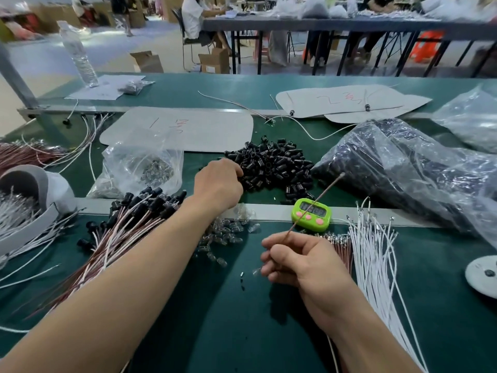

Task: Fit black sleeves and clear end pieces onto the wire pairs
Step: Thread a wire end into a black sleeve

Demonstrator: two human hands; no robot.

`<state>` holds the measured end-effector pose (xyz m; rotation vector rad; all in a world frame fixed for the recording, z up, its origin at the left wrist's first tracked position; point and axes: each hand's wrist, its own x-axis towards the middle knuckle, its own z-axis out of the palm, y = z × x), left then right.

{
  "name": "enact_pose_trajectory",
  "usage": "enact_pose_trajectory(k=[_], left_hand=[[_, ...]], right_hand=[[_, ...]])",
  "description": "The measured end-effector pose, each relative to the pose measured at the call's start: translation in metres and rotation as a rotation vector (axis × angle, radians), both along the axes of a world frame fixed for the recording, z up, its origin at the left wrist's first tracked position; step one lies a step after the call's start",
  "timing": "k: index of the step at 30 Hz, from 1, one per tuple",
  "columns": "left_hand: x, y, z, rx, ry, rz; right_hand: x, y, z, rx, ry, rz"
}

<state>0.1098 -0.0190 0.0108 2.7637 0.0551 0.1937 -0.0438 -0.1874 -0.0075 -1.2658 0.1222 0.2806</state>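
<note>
Bright, even light from above. Soft shadows on the near green surface (pixel 242 332). Glare on the plastic bag (pixel 403 168) at right. Far background blurred, edges bent outward.

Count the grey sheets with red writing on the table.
2. One grey sheet lies just behind the pile of black sleeves; the other grey sheet lies farther back on the right. Another sheet seems tucked under it, any writing hidden.
</note>
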Motion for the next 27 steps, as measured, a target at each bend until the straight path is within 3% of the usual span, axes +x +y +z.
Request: enact_pose_trajectory(k=[3, 8, 12, 17, 22, 27], left_hand=[[-0.013, -0.009, 0.004, 0.002, -0.11, -0.008], [-0.072, -0.038, 0.017, -0.444, 0.003, -0.214], [-0.118, -0.047, 0.008, -0.369, 0.022, -0.29], [-0.148, -0.02, -0.005, -0.657, 0.022, -0.276], [-0.16, -0.011, -0.018, -0.684, -0.018, -0.17], [-0.166, -0.01, -0.022, -0.453, -0.263, -0.197]], right_hand=[[0.001, 0.001, -0.001, 0.041, 0.011, -0.022], [0.003, 0.004, -0.001, 0.071, -0.036, -0.087], [0.002, 0.007, 0.001, 0.152, -0.072, -0.1], [0.001, 0.005, 0.0, 0.09, -0.051, -0.257], [-0.002, 0.007, -0.002, -0.068, -0.125, -0.257], [0.0, 0.006, -0.004, -0.16, -0.152, -0.302]])
